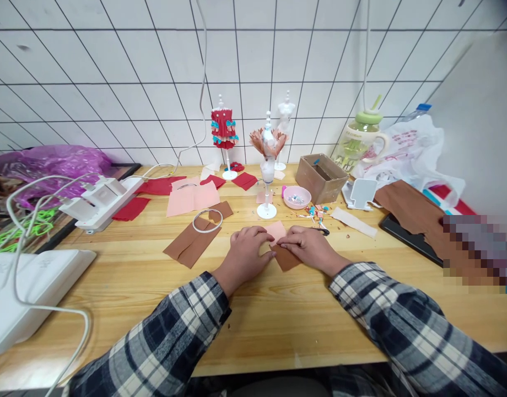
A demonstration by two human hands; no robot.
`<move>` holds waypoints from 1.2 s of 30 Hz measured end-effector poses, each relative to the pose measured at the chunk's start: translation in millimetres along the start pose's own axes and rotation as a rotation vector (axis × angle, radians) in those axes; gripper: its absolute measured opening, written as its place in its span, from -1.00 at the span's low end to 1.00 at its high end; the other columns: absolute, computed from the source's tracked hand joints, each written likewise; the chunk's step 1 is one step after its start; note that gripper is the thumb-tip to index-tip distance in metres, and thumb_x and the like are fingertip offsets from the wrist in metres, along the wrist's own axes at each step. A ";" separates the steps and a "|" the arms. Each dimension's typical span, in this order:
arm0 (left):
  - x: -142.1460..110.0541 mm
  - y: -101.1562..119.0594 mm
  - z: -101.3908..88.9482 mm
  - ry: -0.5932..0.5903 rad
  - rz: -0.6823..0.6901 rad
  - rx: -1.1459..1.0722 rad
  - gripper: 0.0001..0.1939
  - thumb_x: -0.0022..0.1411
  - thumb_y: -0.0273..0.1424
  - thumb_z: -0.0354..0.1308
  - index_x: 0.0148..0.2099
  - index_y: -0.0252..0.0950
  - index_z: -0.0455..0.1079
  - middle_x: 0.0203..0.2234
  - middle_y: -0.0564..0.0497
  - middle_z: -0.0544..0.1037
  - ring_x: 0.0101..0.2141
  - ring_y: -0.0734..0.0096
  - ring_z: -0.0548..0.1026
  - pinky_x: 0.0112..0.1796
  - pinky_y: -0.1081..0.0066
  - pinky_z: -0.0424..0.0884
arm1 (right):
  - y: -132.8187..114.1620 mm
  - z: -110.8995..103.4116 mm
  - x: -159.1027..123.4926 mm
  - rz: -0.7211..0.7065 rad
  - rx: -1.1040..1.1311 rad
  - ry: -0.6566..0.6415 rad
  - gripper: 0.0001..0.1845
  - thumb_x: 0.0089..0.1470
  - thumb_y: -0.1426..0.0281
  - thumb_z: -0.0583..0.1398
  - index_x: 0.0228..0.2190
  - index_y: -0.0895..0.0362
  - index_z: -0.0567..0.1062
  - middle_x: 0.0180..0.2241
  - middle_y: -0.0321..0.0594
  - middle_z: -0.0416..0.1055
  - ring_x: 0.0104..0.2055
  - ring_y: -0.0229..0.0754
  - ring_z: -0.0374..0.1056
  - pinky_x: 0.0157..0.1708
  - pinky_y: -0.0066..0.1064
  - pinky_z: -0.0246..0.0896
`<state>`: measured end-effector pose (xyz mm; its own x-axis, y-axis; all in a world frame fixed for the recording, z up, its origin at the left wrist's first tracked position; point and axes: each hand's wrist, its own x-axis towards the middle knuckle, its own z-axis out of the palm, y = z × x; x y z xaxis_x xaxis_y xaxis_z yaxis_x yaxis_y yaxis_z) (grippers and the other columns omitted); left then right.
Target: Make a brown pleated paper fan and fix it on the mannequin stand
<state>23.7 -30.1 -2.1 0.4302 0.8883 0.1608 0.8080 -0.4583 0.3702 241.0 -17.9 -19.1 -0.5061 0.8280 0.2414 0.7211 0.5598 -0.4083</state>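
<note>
Both my hands meet at a small brown sheet point(285, 259) at the middle of the table; whether it is paper or cloth I cannot tell. A pink piece point(278, 229) lies against its far edge. My left hand point(247, 249) is curled, its thumb and forefinger at the left edge where the two pieces meet. The fingers of my right hand point(310, 249) are pinched together on the brown sheet's upper edge. Dark-handled scissors point(322, 231) lie partly hidden behind my right hand. Just beyond stands a white mini dress form point(268, 165) with brownish-pink petals around its bust.
A white ring point(208, 220) lies on brown pieces point(188, 246) at left. Behind are a red-dressed form point(222, 129), a pink bowl of beads point(296, 197), a cardboard box point(322, 176) and a phone stand point(363, 194). A power strip point(108, 204) with cables is at left.
</note>
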 end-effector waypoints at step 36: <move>-1.3 12.0 -15.6 -0.165 0.324 0.119 -0.72 0.31 -0.35 0.08 0.04 -0.23 0.42 -0.12 -0.10 0.53 -0.05 0.19 0.41 0.02 0.17 0.28 | -7.3 -7.5 1.4 0.086 0.150 0.009 -0.72 0.15 0.48 0.13 -0.17 0.06 0.58 -0.26 -0.21 0.53 -0.28 -0.20 0.40 -0.25 -0.39 0.22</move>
<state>26.5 -36.3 16.3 0.7221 0.6847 0.0989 0.6566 -0.7233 0.2137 238.6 -20.6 -9.2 -0.4406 0.8733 0.2077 0.6827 0.4762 -0.5542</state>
